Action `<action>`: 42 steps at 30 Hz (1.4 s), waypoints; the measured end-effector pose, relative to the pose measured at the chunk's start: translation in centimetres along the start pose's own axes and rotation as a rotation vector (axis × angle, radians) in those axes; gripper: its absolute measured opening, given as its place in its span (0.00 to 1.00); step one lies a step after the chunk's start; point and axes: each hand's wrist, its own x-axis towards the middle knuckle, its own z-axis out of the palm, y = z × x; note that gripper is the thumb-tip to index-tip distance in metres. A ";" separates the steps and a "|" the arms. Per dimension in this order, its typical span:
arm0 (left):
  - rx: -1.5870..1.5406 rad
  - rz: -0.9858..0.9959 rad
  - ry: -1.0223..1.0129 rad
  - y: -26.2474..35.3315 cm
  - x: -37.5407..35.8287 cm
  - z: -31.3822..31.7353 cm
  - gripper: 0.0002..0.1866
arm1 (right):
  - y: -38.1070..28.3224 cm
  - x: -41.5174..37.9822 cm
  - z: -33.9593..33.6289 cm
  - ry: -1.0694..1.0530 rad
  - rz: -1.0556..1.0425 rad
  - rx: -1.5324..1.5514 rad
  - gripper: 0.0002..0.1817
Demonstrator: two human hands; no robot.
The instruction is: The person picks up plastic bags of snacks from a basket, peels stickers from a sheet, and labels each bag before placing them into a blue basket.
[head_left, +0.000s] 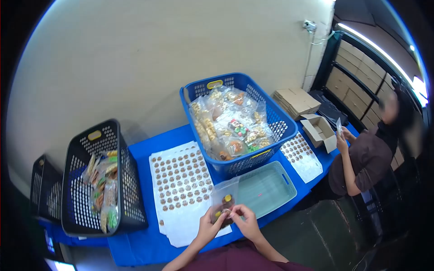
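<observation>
My left hand (211,226) is closed on a clear plastic bag (226,190) holding dark and yellow pieces. The bag stands upright in front of me, over the near left end of the green tray (289,197). My right hand (246,222) pinches at the bag's front, where a small round sticker (227,212) shows between the fingertips of both hands. Left of the bag lies a stack of white sheets (163,217) carrying rows of round brown stickers; one corner reaches under my left hand.
A blue basket (228,166) full of bagged snacks stands behind the tray. At left, a black basket (134,198) holds more bags. To the right are another sticker sheet (309,170), an open carton (318,131), flat cardboard (296,100) and a person (364,158) holding a small clear bag.
</observation>
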 end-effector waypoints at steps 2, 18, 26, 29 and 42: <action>-0.014 0.004 -0.034 0.7 0.6 0.8 0.17 | -0.2 0.3 -0.4 0.068 -0.034 0.086 0.01; -0.268 -0.150 -0.039 1.0 1.3 -0.5 0.17 | -3.6 4.2 -1.1 -0.102 -0.048 0.114 0.09; -0.268 -0.106 0.093 1.1 0.5 -0.3 0.16 | -3.5 5.3 -0.9 -0.161 -0.062 0.061 0.12; -0.261 -0.102 0.139 1.3 0.1 -0.4 0.16 | -3.4 5.3 -0.2 -0.148 -0.067 0.070 0.12; -0.220 -0.089 0.242 0.3 0.4 0.0 0.17 | -2.6 6.1 0.8 -0.136 -0.048 -0.088 0.12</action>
